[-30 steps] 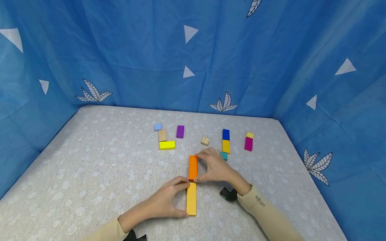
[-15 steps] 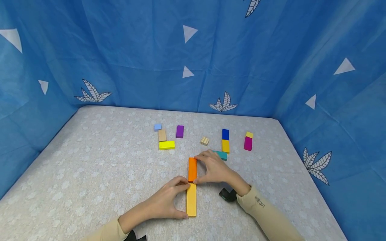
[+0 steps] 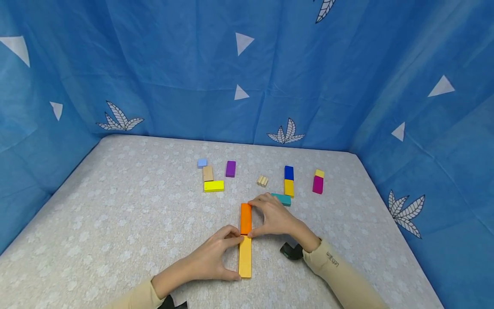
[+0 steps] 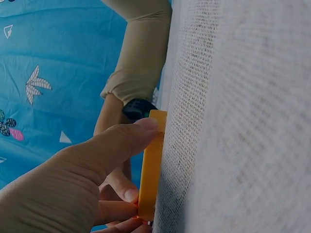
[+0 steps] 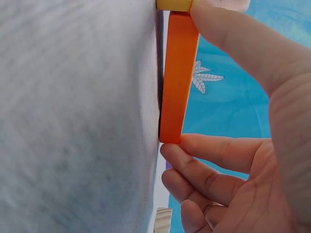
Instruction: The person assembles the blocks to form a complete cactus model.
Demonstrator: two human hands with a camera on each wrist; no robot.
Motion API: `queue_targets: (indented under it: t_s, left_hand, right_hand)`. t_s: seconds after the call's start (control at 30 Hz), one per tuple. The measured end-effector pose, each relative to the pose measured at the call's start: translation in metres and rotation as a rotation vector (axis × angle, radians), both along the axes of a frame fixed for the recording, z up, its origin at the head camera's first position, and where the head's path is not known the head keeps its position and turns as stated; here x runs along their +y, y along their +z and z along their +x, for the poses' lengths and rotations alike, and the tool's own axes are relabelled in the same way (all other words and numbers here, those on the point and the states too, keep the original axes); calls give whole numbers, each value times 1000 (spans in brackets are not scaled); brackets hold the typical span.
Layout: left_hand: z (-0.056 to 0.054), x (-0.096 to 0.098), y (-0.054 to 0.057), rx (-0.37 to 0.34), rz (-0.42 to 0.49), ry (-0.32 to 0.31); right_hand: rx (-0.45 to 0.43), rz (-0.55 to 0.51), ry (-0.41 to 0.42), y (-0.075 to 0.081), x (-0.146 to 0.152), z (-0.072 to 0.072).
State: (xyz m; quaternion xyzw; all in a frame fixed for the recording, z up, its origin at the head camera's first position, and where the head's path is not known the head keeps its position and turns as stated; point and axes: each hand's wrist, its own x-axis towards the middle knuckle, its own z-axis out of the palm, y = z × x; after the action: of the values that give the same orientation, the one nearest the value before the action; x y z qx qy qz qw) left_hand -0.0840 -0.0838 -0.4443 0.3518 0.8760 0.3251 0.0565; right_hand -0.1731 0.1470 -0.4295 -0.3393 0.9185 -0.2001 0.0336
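Note:
My left hand point(image 3: 211, 258) grips a long amber block point(image 3: 245, 258) lengthwise, thumb at its near end and fingers at its far end. Beyond it, in line, lies an orange block point(image 3: 245, 219) whose near end meets the amber one. My right hand point(image 3: 273, 216) spans that orange block, thumb at the near end by the joint and fingertips at the far end. In the right wrist view, the orange block point(image 5: 180, 77) lies along the cloth, with a yellow end above it. The left wrist view shows the thumb pressing the amber block point(image 4: 152, 170).
Behind the right hand lies a teal block point(image 3: 283, 199), near a yellow-orange point(image 3: 289, 188) and a blue block point(image 3: 289, 172). Farther right are a magenta point(image 3: 318, 185) and a small yellow block point(image 3: 319, 173). Ridged wooden piece point(image 3: 262, 181), purple point(image 3: 230, 169) and bright yellow blocks point(image 3: 214, 186) lie at the back.
My right hand has drawn the orange block a little toward me, against the amber block's far end. More of the teal block shows. The left hand has stayed almost still.

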Motion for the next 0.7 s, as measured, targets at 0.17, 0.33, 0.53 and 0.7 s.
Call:
queue_targets:
  t_s: [0.17,0.33,0.53,0.7]
  left_hand:
    - [0,0,0,-6,-1,-2]
    - [-1,0,-1,0,-8,0]
    - [0,-1,-2,5,-13,0]
    - [0,-1,-2,16,-12,-5]
  right_hand:
    - [-10,-2,-2,-1,0,-1]
    - [-21,-8,-4,-1,1,-1]
    - [-26,-14,-8,-1,1,-2]
    - [-21,-13,-12,0,1,-1]
